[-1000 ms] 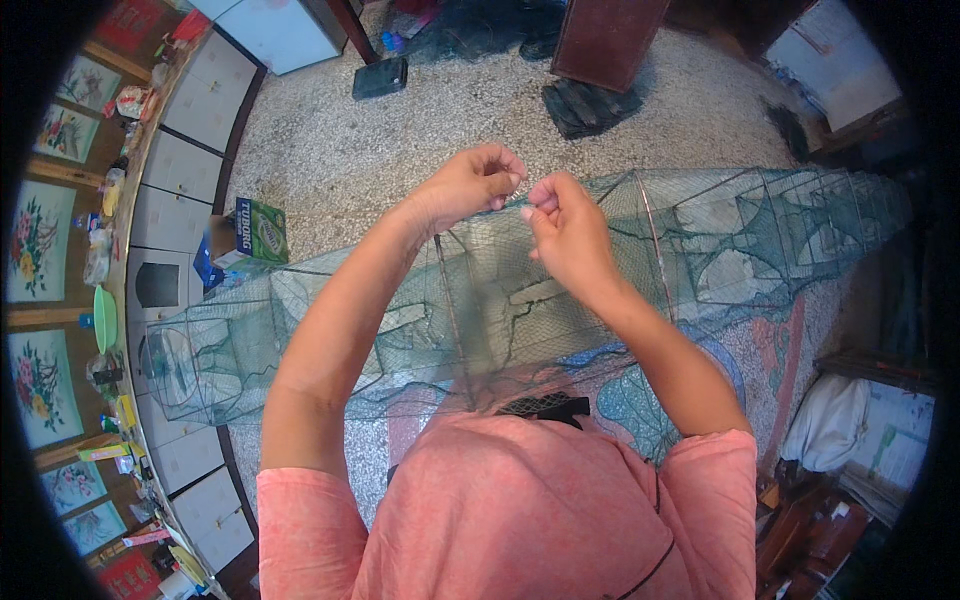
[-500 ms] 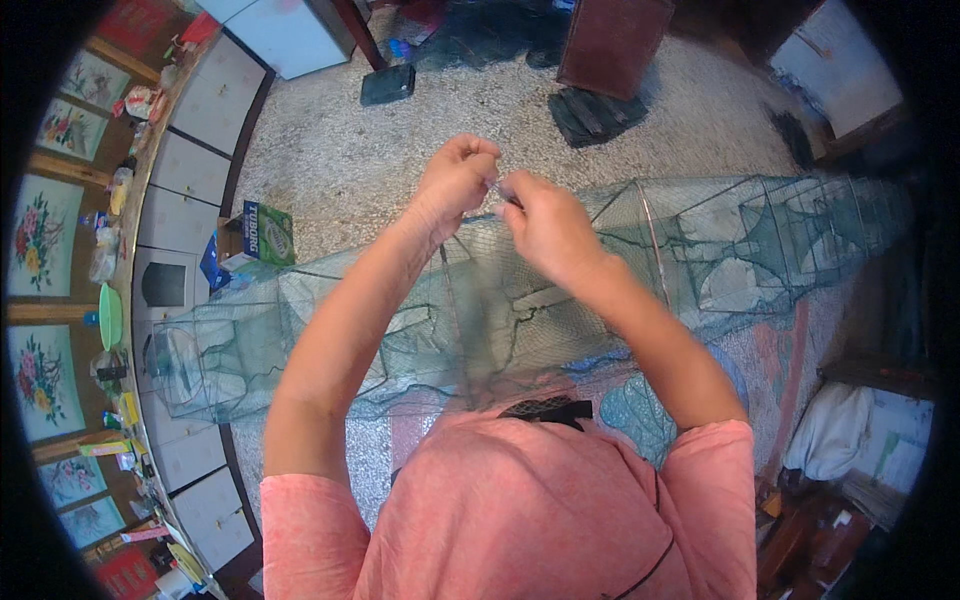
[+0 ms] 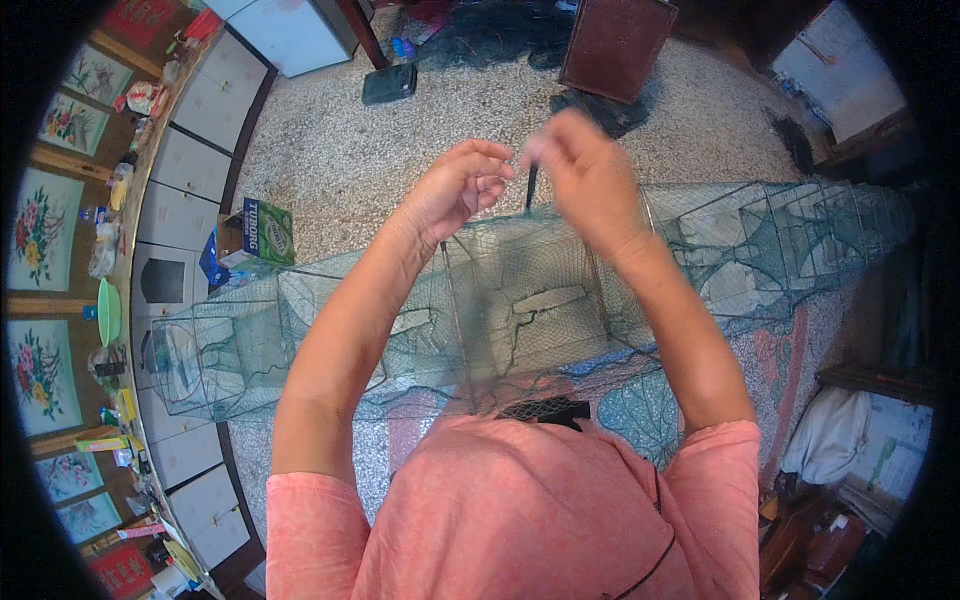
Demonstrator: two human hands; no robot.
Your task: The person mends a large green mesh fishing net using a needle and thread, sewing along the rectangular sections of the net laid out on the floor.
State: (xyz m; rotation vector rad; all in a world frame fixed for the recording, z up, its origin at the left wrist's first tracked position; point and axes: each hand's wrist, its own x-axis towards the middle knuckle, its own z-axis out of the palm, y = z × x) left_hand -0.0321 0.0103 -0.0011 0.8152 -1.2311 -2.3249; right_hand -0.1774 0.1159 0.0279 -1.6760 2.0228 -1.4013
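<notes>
Head view, looking down over the person's pink-shirted shoulders (image 3: 520,510) at both raised hands. The left hand (image 3: 462,185) is curled, its fingers (image 3: 492,175) bent inward and drawn close together; whether they pinch a strand of netting cannot be told. The right hand (image 3: 585,175) is motion-blurred, its fingers gathered toward the thumb near a thin dark needle-like tool (image 3: 531,187) that hangs upright between the two hands — the exact grip on it cannot be made out. Directly beneath the hands lies a long green mesh trap (image 3: 520,300), a chain of box-shaped wire frames covered in netting, stretched across the speckled floor (image 3: 330,150) from its left edge, beside the cabinets, to its right edge; its middle section rests against the person's lap, and the hands are held just above its far upper rim. On the floor beyond the trap, near the far edge, lie a dark flat pouch (image 3: 388,83) and a brown board (image 3: 615,45), well apart from each other, with a heap of dark netting (image 3: 500,30) between and behind them. A green-and-blue carton (image 3: 262,232) stands on the floor near the left edge, just beside the trap's left end. Along that left edge runs a row of grey cabinets (image 3: 190,160) — above them a counter (image 3: 125,210) carrying small clutter and a green bowl (image 3: 108,310).
</notes>
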